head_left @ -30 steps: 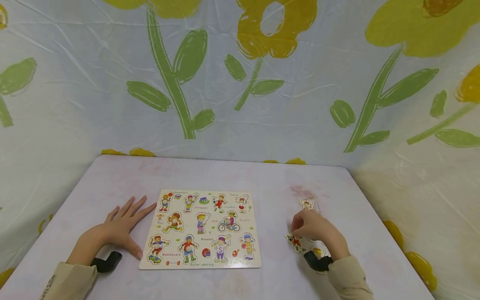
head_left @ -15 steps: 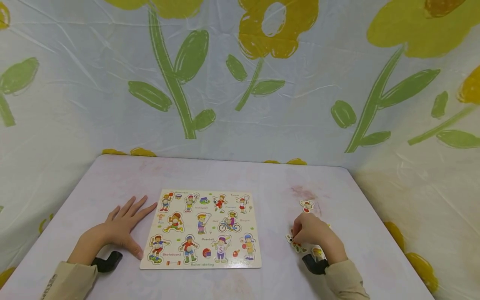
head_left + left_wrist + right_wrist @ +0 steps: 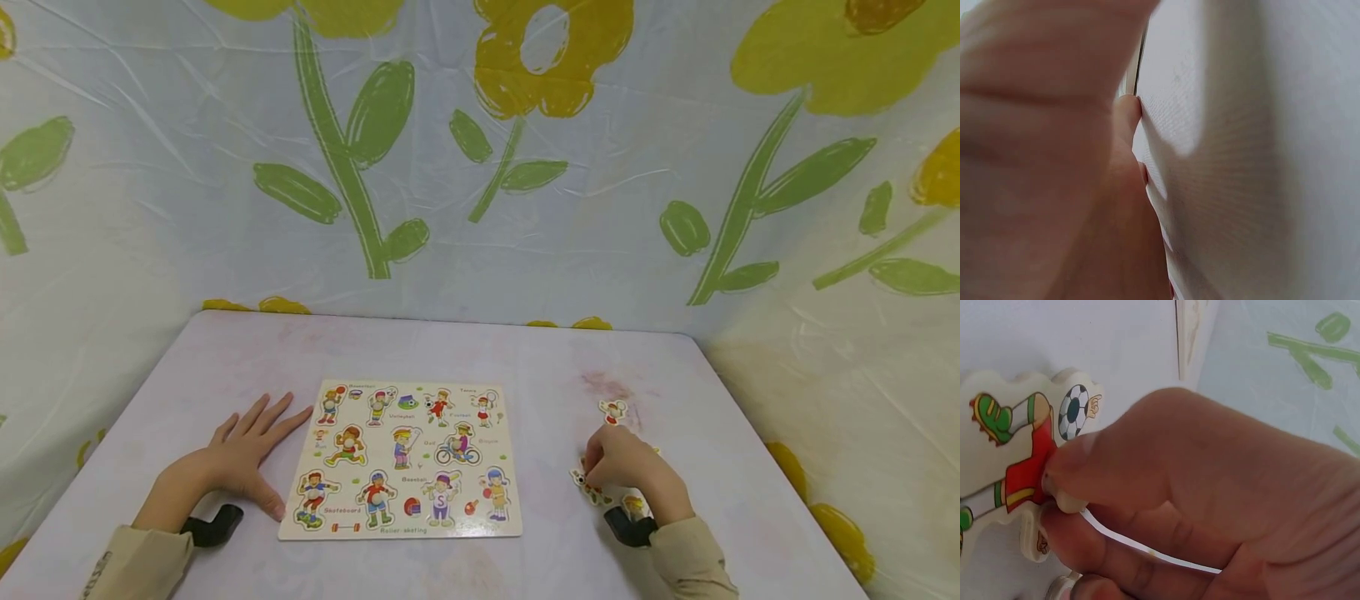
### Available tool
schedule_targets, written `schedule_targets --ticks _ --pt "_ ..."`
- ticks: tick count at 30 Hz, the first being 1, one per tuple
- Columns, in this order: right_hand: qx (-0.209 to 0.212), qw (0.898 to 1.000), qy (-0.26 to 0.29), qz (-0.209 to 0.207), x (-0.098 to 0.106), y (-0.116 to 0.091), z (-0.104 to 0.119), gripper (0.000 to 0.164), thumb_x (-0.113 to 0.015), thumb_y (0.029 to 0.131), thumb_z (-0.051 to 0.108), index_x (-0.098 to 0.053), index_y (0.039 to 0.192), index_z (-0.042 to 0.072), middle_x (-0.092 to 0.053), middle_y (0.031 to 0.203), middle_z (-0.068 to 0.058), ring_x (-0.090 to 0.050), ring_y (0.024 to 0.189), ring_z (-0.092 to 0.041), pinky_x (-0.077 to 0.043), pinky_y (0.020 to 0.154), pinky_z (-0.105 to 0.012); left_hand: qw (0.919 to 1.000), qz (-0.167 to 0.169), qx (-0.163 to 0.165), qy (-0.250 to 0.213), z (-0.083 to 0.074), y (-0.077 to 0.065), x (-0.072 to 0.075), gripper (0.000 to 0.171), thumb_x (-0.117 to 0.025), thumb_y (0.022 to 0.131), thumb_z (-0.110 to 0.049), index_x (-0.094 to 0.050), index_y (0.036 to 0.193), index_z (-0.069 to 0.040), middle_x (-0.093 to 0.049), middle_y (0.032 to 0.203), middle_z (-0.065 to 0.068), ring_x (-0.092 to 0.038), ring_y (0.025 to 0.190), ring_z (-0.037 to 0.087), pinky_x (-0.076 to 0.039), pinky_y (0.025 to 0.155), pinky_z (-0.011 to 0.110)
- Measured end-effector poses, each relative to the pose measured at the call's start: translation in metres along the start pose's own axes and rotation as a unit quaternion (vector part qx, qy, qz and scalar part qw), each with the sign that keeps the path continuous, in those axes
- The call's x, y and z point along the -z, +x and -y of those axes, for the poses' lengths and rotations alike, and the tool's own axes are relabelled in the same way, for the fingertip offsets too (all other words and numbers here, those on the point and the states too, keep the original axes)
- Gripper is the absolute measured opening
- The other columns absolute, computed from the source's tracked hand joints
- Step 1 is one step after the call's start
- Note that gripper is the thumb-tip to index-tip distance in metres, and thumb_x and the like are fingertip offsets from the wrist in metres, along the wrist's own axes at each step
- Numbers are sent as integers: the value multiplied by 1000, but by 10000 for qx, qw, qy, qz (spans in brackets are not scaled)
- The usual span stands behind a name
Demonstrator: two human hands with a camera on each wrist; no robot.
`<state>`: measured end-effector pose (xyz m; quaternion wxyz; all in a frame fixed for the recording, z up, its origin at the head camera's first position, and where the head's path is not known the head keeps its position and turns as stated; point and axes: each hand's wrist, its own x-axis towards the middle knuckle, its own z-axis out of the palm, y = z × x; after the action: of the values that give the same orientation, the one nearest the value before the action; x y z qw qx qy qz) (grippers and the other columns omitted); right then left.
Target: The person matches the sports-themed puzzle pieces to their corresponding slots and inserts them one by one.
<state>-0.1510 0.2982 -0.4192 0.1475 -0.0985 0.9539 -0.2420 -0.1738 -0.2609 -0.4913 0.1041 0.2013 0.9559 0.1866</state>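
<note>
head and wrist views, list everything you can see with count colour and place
table: one, pale with pinkish patches, below the rest
puzzle board: one, cream, on the table
sports figures: eleven, multicoloured, on the puzzle board
footballer piece: one, red, white and green, right of the board
far loose piece: one, red and white, behind the footballer piece
near loose piece: one, partly yellow, mostly hidden; others may be hidden nearby
flowered cloth: sheet count unclear, pale with yellow, orange and green, behind and beside the table
wrist devices: two, black, one per wrist
sleeves: two, beige, on the forearms
left hand: one, spread beside the board
right hand: one, pinching the footballer piece
</note>
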Motion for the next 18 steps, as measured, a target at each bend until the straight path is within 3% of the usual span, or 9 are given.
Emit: schedule_targets --ticks 6,14,18 --pt "140 9999 11 23 1 -1 0 17 -69 64 -5 -65 62 11 -58 57 4 -49 53 -14 -41 48 -30 10000 -19 -40 -16 0 0 0 142 -79 38 -82 -18 158 -38 -2 166 10 9 149 43 2 104 79" --pt "30 10000 -95 10 6 -4 4 17 -73 66 -3 -65 64 12 -57 61 4 -50 57 -15 -43 51 -31 9995 78 -126 -269 -12 -4 9 140 -84 40 -75 -25 157 -25 -5 164 18 7 146 50 1 103 80" --pt "-58 9999 -126 -24 9 -3 7 17 -74 67 -2 -66 65 12 -58 61 3 -50 57 -14 -42 51 -31 9998 71 -114 -149 -8 -3 7 141 -81 40 -79 -22 158 -30 -4 165 14 8 147 47 1 104 79"
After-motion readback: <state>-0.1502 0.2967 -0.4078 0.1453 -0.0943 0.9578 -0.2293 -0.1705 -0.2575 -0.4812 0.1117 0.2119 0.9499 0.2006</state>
